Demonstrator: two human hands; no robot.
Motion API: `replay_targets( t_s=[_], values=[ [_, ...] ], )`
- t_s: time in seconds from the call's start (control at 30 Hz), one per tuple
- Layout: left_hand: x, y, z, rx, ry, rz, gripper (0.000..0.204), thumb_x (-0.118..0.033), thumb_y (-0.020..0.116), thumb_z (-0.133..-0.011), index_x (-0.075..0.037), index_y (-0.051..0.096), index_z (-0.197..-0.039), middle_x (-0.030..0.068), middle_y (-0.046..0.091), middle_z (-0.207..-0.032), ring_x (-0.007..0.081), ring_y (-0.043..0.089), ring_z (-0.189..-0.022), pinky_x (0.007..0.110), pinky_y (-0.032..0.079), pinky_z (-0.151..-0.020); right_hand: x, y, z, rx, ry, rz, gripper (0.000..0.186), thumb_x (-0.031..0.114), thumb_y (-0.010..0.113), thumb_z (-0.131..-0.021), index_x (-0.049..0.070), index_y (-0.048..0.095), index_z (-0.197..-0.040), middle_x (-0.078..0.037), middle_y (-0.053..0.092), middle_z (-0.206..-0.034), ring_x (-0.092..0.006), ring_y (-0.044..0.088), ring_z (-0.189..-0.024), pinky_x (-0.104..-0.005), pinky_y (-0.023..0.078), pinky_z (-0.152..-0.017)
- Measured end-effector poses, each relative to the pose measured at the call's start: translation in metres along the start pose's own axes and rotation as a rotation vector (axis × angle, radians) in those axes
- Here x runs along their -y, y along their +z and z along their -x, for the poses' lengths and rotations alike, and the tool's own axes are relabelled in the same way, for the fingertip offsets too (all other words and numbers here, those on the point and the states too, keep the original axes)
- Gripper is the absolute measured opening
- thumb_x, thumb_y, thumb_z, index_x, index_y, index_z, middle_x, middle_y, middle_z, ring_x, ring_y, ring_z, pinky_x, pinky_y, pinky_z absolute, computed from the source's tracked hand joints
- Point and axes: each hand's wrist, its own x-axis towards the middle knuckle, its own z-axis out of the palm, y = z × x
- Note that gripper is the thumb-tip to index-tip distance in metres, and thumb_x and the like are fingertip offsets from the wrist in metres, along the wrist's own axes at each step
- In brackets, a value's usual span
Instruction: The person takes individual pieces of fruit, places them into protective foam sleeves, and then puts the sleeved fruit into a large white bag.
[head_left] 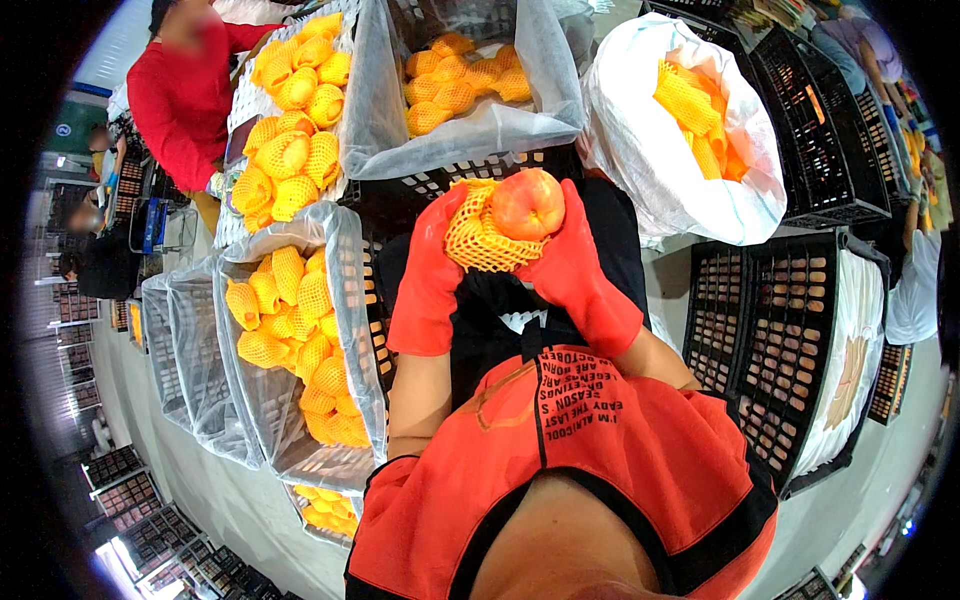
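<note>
In front of my chest, both red-gloved hands are closed round a peach (532, 203) and a yellow foam net sleeve (480, 232). My left hand (432, 245) grips the sleeve, which covers the left part of the fruit. From the other side my right hand (575, 245) holds the bare, reddish-orange peach, its fingers partly hidden behind it. Beyond my hands stands a plastic-lined crate (460, 155) with several yellow-netted fruits (452, 88) inside. At the right, a white sack (625, 110) holds loose yellow foam nets (690, 105).
To my left, another lined crate (345, 260) is filled with netted fruits, beside a lined crate (190, 350). More netted fruits (283, 155) lie farther up. A person in a red top (180, 95) works there. Black crates (765, 330) stand at my right.
</note>
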Motion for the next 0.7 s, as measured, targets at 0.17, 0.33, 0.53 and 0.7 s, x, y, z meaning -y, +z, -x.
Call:
replay_targets(
  t_s=[0.17,0.33,0.53,0.7],
  values=[
    [-0.011,0.02,0.007,-0.162,0.15,-0.226,0.026,-0.018,0.067,-0.093,0.001,0.066,-0.11,0.0091,0.07,-0.107,0.0213,0.067,-0.094,0.034,0.053,-0.083,0.02,0.0,-0.016,0.214,0.538,-0.814,0.09,0.062,0.068,-0.081,0.002,0.042,-0.143,-0.012,0.052,-0.139,-0.0269,0.052,-0.129,-0.0409,0.039,-0.111],
    [-0.023,0.045,0.04,-0.196,0.739,-1.196,0.024,-0.012,0.073,-0.083,-0.008,0.068,-0.106,0.0068,0.07,-0.09,0.0268,0.066,-0.079,0.034,0.052,-0.071,0.019,0.002,-0.024,0.084,-0.171,0.174,0.09,0.02,0.084,-0.07,0.005,0.039,-0.147,-0.016,0.048,-0.139,-0.0302,0.048,-0.13,-0.0406,0.039,-0.109],
    [-0.014,0.035,0.062,0.109,0.53,-0.796,0.03,-0.011,0.07,-0.088,-0.004,0.066,-0.117,0.0082,0.069,-0.093,0.0181,0.064,-0.078,0.031,0.052,-0.073,0.023,0.001,-0.027,-0.016,-0.363,0.391,0.092,0.017,0.088,-0.066,0.006,0.043,-0.145,-0.018,0.05,-0.134,-0.0341,0.049,-0.125,-0.0414,0.04,-0.107],
    [-0.031,0.027,0.041,-0.129,0.264,-0.235,0.043,-0.022,0.063,-0.097,0.0,0.052,-0.132,0.0105,0.063,-0.116,0.0156,0.061,-0.101,0.03,0.049,-0.091,0.022,0.017,-0.027,-0.036,-0.573,0.51,0.087,0.013,0.088,-0.067,0.004,0.044,-0.142,-0.018,0.052,-0.133,-0.0353,0.049,-0.125,-0.0437,0.041,-0.106]
  ],
)
